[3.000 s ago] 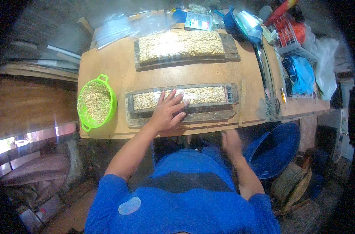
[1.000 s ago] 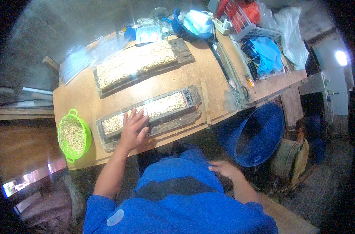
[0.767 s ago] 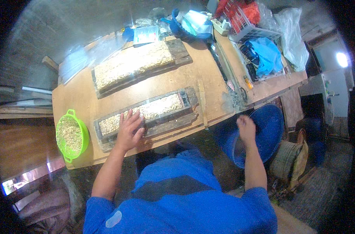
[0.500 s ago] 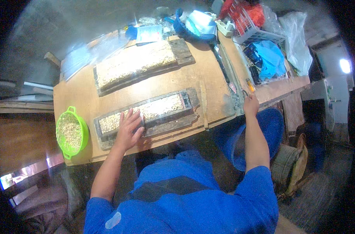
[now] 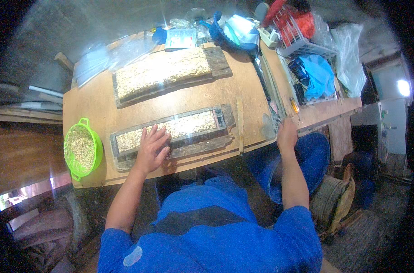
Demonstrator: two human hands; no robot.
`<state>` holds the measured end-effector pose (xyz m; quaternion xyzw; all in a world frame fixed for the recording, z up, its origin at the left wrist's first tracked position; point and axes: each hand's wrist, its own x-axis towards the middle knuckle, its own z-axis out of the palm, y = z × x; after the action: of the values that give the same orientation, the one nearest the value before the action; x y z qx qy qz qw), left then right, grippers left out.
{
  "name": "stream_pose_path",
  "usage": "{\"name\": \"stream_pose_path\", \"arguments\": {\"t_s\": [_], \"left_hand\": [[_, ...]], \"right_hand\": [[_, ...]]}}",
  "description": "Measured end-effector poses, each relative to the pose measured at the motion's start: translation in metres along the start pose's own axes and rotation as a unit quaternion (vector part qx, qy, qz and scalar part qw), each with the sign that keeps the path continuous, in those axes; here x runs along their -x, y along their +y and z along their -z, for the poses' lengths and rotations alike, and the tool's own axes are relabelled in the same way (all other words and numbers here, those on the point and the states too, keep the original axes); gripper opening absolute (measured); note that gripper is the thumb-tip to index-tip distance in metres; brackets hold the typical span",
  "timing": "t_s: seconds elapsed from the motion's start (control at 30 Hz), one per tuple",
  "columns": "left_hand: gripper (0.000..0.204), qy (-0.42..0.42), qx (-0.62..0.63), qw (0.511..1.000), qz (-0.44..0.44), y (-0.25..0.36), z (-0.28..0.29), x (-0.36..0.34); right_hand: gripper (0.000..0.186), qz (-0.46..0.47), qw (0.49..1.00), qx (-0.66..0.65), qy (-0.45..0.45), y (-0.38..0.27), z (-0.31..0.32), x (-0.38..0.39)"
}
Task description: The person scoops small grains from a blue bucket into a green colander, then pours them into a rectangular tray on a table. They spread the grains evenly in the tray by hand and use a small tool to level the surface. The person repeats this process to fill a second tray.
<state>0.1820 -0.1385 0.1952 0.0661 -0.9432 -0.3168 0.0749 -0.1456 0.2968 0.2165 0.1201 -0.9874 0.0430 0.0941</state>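
My left hand (image 5: 154, 148) lies flat, fingers spread, on a layer of small pale pieces (image 5: 195, 124) that look like chopped nuts. They fill a long, narrow wooden frame (image 5: 170, 137) with dark rims near the table's front edge. At the table's right front edge, my right hand (image 5: 287, 134) is closed; whatever is in its fingers is hidden or too small to make out. Beyond the frame, a wider slab of the same pale pieces (image 5: 163, 68) rests on a dark wooden board (image 5: 219, 63). To the left stands a green colander (image 5: 97, 152) holding more pieces.
A blue tub (image 5: 314, 150) stands below my right forearm. An orange lighter-like object (image 5: 294, 105) lies near a white crate with blue cloth (image 5: 318, 75). Clear plastic sheets (image 5: 132, 50), a blue container (image 5: 234, 38) and a clear box (image 5: 180, 39) line the table's back.
My right hand has moved nearer to me and slightly left, away from the orange object. My left hand stays on the pale pieces. The view has shifted slightly.
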Motion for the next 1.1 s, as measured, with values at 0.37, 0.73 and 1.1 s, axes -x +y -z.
{"name": "stream_pose_path", "arguments": {"t_s": [0.37, 0.73, 1.1], "left_hand": [[0.051, 0.000, -0.001, 1.000, 0.002, 0.001, 0.000, -0.001], [0.047, 0.028, 0.005, 0.999, -0.021, -0.006, -0.006, 0.003], [0.044, 0.078, 0.062, 0.994, -0.048, -0.015, -0.007, 0.011]], "right_hand": [[0.026, -0.161, 0.942, -0.291, -0.044, -0.006, -0.002, 0.020], [0.023, -0.184, 0.855, -0.484, -0.022, -0.031, 0.009, 0.044], [0.019, 0.158, 0.889, -0.416, -0.107, -0.263, 0.042, 0.117]]}}
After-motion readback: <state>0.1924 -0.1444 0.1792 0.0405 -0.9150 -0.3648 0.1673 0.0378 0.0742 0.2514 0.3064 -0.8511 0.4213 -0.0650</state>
